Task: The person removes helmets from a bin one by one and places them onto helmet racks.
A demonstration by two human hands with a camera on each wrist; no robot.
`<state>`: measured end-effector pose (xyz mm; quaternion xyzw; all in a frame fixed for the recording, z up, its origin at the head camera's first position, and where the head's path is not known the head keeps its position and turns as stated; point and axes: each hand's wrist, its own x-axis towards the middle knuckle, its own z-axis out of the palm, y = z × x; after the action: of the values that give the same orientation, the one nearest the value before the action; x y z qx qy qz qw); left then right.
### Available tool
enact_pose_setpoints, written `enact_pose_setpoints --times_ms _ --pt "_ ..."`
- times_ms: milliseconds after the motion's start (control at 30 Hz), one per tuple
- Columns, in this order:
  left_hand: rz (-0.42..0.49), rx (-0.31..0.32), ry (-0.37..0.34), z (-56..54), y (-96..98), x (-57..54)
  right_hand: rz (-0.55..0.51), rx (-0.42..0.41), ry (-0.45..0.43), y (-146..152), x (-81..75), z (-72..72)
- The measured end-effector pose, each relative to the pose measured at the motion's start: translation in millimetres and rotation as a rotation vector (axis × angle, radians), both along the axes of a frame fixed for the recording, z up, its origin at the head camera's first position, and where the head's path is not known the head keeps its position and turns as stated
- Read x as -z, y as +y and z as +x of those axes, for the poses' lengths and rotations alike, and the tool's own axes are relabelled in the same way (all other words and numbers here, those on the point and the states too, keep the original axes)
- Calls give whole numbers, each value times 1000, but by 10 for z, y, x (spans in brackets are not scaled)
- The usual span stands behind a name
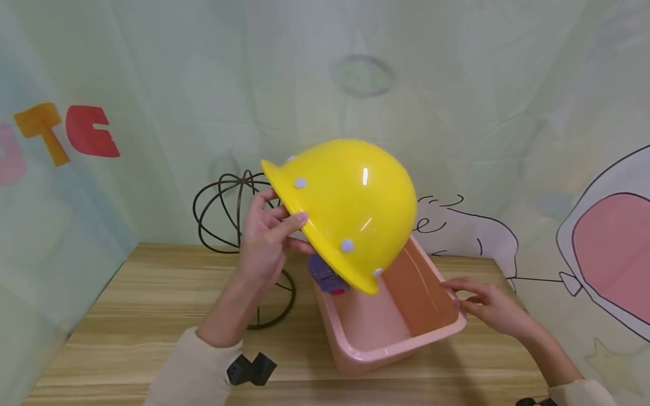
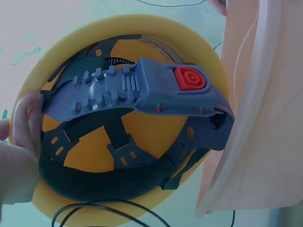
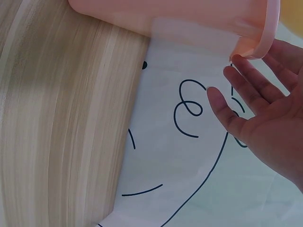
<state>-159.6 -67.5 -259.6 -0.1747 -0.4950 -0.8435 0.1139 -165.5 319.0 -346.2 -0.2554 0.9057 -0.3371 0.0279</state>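
A yellow hard hat (image 1: pixel 355 197) is held tilted above a pink plastic bin (image 1: pixel 365 357). My left hand (image 1: pixel 266 237) grips its brim, thumb on the outside and fingers underneath. The left wrist view shows the hat's inside: dark straps and a blue-grey adjuster with a red button (image 2: pixel 191 78). In the head view part of that adjuster (image 1: pixel 325 273) hangs below the brim. My right hand (image 1: pixel 487 307) touches the bin's right rim with fairly straight fingers. The hat hides the bin's far left part.
Behind my left hand stands a dark wire stand (image 1: pixel 203 225) with a rounded cage top and a ring base. A wooden table (image 1: pixel 167 304) bears the bin and stand. A printed cloth (image 1: pixel 304 84) hangs behind and at both sides.
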Motion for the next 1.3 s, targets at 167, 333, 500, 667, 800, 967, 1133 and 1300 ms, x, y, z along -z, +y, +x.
enact_pose_setpoints --times_ms 167,333,500,667,800,967,1133,1300 --pt "34 -23 27 -8 -77 -21 -6 -5 25 10 12 -6" --pt "62 -50 41 -17 -172 -35 -20 -13 43 11 21 -4" --pt "75 -73 39 -13 -263 -37 -32 -32 62 0 18 4" --pt "103 -90 45 -2 -331 -55 -43 -40 63 -2 15 4" --pt "148 -93 54 12 -387 -77 -46 -47 57 3 19 3" --pt "185 -113 44 43 -468 -93 -40 -41 48 5 15 4" --pt "232 -119 50 82 -557 -85 -32 -28 33 3 15 4" --pt "271 -113 68 110 -629 -59 -11 -5 20 16 11 -4"
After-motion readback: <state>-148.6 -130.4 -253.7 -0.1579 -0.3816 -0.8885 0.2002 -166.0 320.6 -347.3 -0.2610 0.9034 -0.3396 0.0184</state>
